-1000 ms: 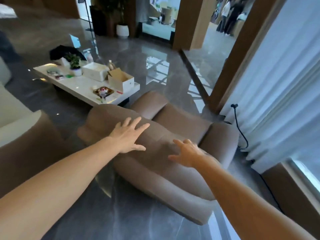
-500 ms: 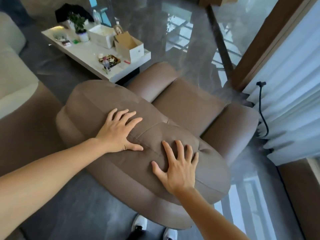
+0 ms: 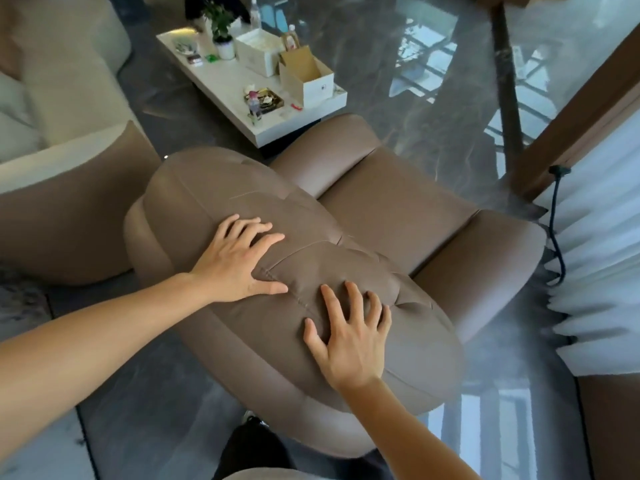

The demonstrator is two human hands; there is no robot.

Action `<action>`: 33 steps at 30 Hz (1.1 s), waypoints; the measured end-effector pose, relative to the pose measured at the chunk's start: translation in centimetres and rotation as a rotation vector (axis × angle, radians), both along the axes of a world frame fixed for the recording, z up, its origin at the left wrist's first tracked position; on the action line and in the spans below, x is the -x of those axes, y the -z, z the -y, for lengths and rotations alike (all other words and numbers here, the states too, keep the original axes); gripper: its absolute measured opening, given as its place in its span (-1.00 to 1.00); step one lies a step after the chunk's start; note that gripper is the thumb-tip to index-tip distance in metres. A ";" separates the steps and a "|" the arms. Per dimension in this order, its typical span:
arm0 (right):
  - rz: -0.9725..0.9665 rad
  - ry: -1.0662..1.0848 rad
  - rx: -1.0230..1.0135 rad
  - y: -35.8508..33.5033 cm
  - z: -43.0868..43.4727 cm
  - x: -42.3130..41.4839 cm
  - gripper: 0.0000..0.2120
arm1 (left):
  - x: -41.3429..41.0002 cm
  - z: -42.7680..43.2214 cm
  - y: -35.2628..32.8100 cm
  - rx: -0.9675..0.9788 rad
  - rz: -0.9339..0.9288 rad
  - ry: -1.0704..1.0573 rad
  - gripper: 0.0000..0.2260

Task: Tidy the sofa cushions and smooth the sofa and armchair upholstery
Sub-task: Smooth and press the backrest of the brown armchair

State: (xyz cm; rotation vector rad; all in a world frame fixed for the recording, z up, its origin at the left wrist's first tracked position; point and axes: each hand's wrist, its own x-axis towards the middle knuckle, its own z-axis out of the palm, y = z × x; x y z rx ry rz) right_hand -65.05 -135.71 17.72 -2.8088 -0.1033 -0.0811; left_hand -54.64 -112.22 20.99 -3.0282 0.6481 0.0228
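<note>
Both hands pressed flat on the padded top of the brown armchair backrest.

The armchair [image 3: 398,216] is upholstered in smooth, matte brown leather-like material with rounded, bulging arms and a stitched seam across the headrest cushion; shallow creases pucker around the seam. It stands on a glossy dark marble-pattern floor [image 3: 433,109], just beside a low white coffee table [image 3: 221,77] carrying an open cardboard box [image 3: 306,79] and a small potted plant [image 3: 221,29]. A beige-and-brown sofa [image 3: 59,140] sits to the left; pleated white curtains [image 3: 602,258] hang to the right. The left hand [image 3: 239,261] lies palm-down, fingers spread and released, grasping nothing. The right hand [image 3: 349,337] rests palm-down near it, fingers splayed, tips slightly curled into the cushion, grasping nothing.
</note>
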 end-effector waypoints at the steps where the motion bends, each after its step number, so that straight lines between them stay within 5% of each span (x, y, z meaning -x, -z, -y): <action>1: 0.002 -0.020 0.000 0.2 0.8 0.3 -0.44 | 0.7 0.6 0.1 -0.011 0.000 -0.018 -0.13; 33: 0.053 -0.560 -0.010 1.4 38.4 0.2 -0.45 | 15.0 37.1 0.3 -0.044 -0.030 -0.606 -0.05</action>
